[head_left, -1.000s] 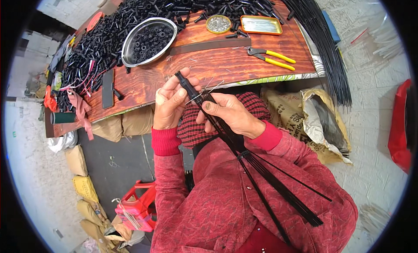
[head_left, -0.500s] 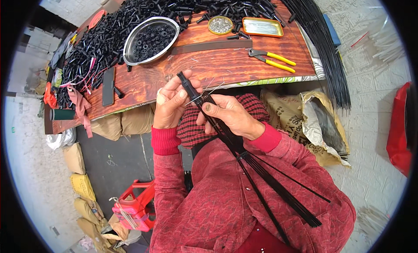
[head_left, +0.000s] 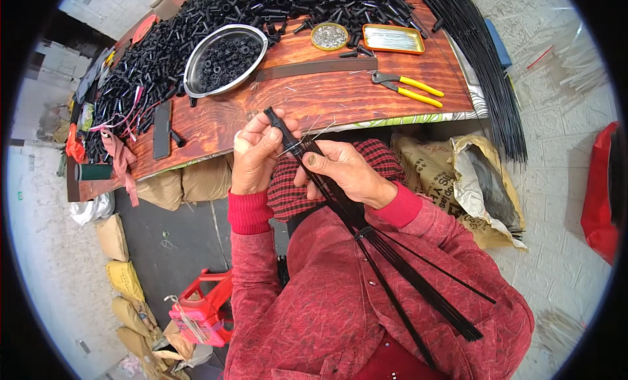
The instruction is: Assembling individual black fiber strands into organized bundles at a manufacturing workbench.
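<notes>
Both hands, left and right, clamped on black rod bundle (thin wires protruding).

Wooden table across top. Round metal pan holding small black tubes, left of centre. Loose black tubes heaped around pan and along far edge. Small round tin beside rectangular yellow-rimmed tin. Yellow-handled pliers near right end. Long black rods overhanging right edge. Crumpled sacks below table. Red plastic stool on floor, lower left.
</notes>
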The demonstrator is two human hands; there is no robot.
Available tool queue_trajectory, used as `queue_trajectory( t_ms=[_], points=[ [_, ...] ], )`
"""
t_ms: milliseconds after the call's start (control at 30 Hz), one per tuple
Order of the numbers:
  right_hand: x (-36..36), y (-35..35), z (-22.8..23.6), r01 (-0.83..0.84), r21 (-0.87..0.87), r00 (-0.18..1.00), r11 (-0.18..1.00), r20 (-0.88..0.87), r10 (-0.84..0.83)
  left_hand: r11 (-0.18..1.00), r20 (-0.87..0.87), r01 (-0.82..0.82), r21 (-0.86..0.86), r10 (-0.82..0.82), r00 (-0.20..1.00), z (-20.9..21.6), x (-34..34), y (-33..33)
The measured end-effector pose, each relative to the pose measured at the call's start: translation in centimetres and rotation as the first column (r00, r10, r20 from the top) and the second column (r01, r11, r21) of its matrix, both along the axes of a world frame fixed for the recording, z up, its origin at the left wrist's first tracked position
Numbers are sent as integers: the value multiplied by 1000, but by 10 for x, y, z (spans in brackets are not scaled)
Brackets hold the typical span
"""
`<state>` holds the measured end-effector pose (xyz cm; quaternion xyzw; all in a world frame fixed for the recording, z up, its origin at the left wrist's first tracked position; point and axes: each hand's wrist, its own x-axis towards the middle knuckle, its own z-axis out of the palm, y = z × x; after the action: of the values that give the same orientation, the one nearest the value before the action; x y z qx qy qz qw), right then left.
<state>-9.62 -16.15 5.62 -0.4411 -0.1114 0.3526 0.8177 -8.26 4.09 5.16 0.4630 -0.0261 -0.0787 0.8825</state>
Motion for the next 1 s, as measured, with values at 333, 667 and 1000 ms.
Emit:
queue_trajectory(
  t_ms=[333, 667, 1000],
  points=[
    [-1, 2, -2, 32, -50, 999, 998, 31, -31, 994, 60, -48, 98, 42, 997, 11, -3, -9],
    [-2, 2, 0, 26, -50, 999, 998, 23, -25, 931, 63, -268, 250, 261, 963, 11, -3, -10],
    [-1, 0, 0, 24, -42, 999, 999, 25, -23, 962, -42, -113, 250, 128, 991, 13, -3, -8]
  ],
)
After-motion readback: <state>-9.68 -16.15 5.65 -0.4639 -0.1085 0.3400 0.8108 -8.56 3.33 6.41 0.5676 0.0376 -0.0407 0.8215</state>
